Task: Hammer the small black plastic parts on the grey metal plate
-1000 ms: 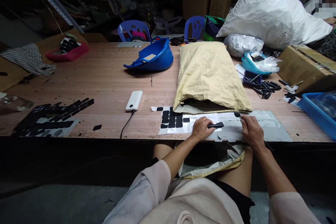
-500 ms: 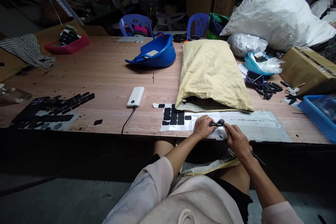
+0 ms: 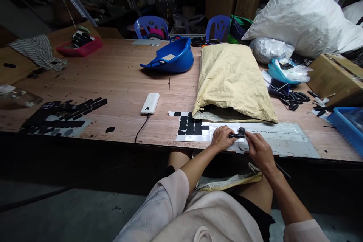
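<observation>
My left hand (image 3: 223, 138) is closed on a small black rod-like part (image 3: 236, 135) at the table's front edge. A round black knob (image 3: 241, 130) shows at the right end of this part. Close by, my right hand (image 3: 260, 152) is closed, thumb and fingertips pinched at the part's right end; what they grip is too small to make out. A thin dark rod (image 3: 283, 170) sticks out behind the right wrist, and I cannot tell whether that hand holds it. Left of my hands lies a white sheet (image 3: 208, 136) bearing several black rounded pads (image 3: 190, 124).
A yellowish sack (image 3: 231, 79) lies just beyond my hands. A blue scoop-like basin (image 3: 176, 58) and a white power bank (image 3: 150, 103) with a cable are to the left. At right are loose black parts (image 3: 295, 100), a blue tray (image 3: 344, 130) and a cardboard box (image 3: 337, 79).
The black part has turned slightly in my fingers, and its knob now sits higher against the rod. Both hands stay close together. The whole view has shifted a little.
</observation>
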